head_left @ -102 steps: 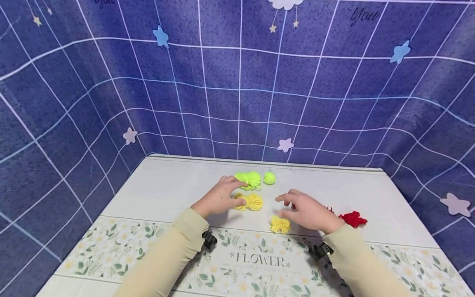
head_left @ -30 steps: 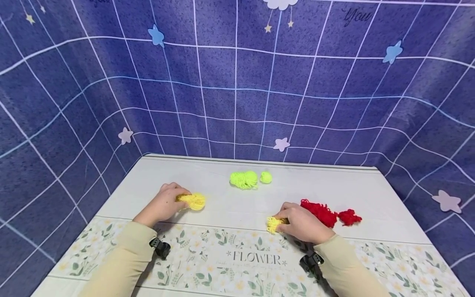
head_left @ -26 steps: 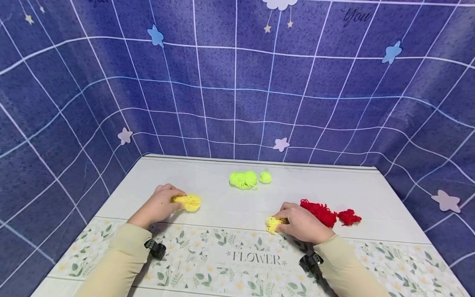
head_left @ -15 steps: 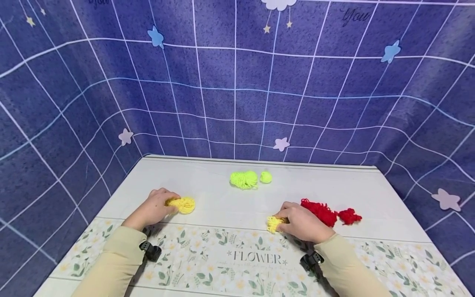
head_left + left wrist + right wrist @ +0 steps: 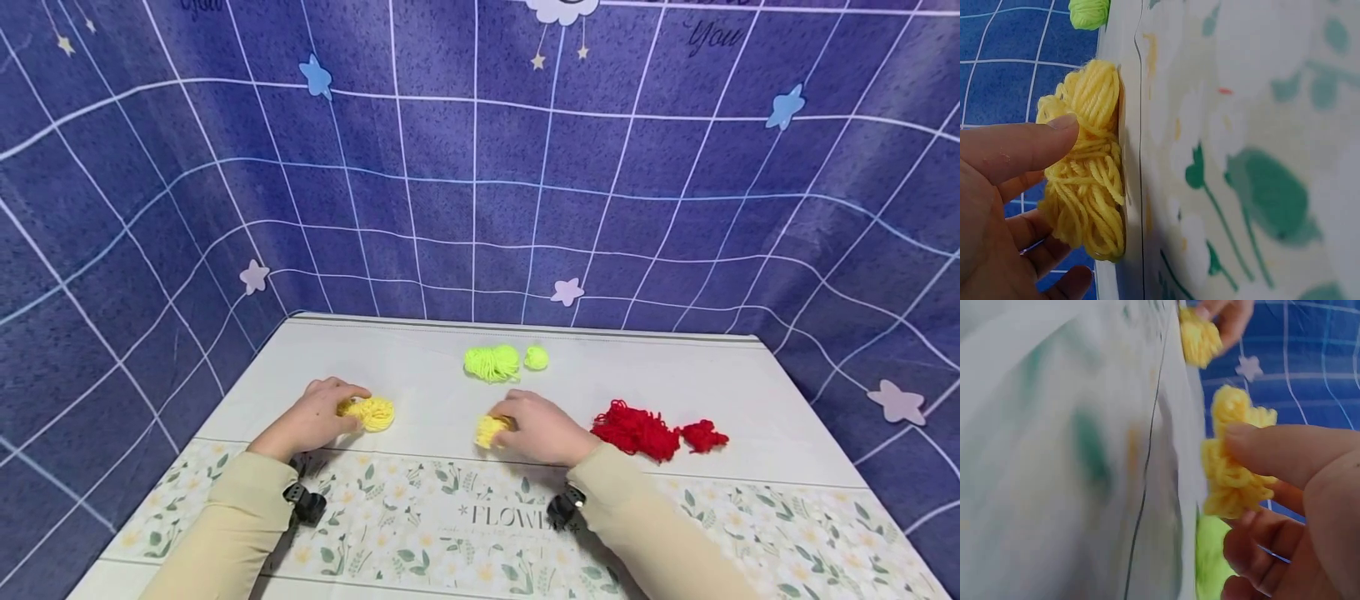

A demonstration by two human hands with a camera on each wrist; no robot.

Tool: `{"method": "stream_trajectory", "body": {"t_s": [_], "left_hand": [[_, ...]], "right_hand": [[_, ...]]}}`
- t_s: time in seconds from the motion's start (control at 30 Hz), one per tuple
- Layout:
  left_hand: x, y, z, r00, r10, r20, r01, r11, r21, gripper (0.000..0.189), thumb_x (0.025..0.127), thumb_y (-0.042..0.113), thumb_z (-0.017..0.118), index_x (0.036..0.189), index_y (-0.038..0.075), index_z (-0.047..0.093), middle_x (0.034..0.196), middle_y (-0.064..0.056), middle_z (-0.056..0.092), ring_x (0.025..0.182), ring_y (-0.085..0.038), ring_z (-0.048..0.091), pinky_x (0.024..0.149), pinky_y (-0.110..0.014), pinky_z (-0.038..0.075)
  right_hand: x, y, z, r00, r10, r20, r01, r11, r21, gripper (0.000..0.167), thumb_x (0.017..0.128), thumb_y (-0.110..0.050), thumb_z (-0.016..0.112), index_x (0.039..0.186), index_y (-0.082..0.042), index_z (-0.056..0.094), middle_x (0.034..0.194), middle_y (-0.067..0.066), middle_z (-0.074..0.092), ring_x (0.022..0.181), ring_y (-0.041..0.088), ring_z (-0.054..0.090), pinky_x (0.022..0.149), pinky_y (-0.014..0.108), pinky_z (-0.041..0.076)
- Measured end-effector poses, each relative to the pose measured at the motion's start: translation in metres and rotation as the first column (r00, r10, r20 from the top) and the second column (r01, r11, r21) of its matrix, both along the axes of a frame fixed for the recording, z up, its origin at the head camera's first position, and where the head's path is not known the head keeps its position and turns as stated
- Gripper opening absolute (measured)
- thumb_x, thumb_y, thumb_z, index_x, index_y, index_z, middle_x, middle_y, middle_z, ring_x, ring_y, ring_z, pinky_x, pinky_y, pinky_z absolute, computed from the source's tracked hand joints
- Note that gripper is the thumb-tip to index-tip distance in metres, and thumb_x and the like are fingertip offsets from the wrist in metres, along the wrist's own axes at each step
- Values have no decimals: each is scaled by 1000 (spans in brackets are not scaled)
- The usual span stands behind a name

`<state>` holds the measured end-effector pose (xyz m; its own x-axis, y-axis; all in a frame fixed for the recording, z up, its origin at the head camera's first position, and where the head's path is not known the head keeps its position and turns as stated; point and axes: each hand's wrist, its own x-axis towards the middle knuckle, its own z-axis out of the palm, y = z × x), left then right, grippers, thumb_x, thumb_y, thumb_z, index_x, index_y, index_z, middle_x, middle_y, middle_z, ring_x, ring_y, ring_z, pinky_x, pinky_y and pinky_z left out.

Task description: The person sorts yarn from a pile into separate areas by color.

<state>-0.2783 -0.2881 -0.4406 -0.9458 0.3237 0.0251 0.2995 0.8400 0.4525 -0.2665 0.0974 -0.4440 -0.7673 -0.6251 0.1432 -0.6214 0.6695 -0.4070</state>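
Note:
A twisted yellow yarn skein (image 5: 377, 414) lies on the white cloth at the left. Around its near end is my left hand (image 5: 315, 417), thumb and index finger spread apart; in the left wrist view the thumb (image 5: 1029, 147) overlaps the yarn and the other fingers sit loosely beside it. My right hand (image 5: 536, 429) pinches a small looped yellow yarn bundle (image 5: 490, 431) between thumb and fingers, close over the cloth near the middle. The right wrist view shows that bundle (image 5: 1232, 481) tied in the middle, with the thumb across it.
At the back middle lie a lime green yarn skein (image 5: 492, 363) and a small green yarn ball (image 5: 536, 358). A large red yarn bundle (image 5: 636, 431) and a smaller red one (image 5: 703, 436) lie to the right. A blue gridded curtain (image 5: 480, 208) stands behind.
My left hand took the yellow skein leftward, and its fingers have since loosened. My right hand has gripped the small yellow bundle and moved left with it, uncovering more of the red yarn.

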Motion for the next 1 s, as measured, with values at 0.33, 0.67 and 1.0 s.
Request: {"method": "stream_trajectory", "body": {"t_s": [0.33, 0.67, 1.0], "left_hand": [[1, 0, 0, 1000, -3, -23, 3, 1000, -14, 49, 90, 19, 76, 137, 11, 63, 129, -15, 57, 120, -39, 43, 96, -62, 40], [3, 8, 4, 999, -13, -41, 13, 1000, 4, 48, 90, 17, 75, 136, 10, 63, 133, -15, 54, 124, -40, 41, 97, -64, 40], [2, 17, 9, 995, -53, -85, 55, 998, 16, 52, 90, 17, 76, 139, 10, 61, 136, -16, 54, 128, -42, 41, 98, -64, 40]], "right_hand": [[-32, -94, -4, 998, -1, 57, -1, 999, 35, 40, 91, -34, 75, 127, -18, 71, 97, -9, 57, 83, 7, 50, 78, 24, 46], [-41, -134, -11, 994, -43, 96, 32, 993, 111, 36, 94, -31, 73, 128, -19, 71, 110, -2, 61, 92, 10, 56, 84, 26, 49], [-38, -124, -6, 996, -44, 83, 32, 990, 140, 52, 96, -44, 66, 142, -21, 60, 116, 0, 59, 97, 13, 57, 84, 30, 50]]}}
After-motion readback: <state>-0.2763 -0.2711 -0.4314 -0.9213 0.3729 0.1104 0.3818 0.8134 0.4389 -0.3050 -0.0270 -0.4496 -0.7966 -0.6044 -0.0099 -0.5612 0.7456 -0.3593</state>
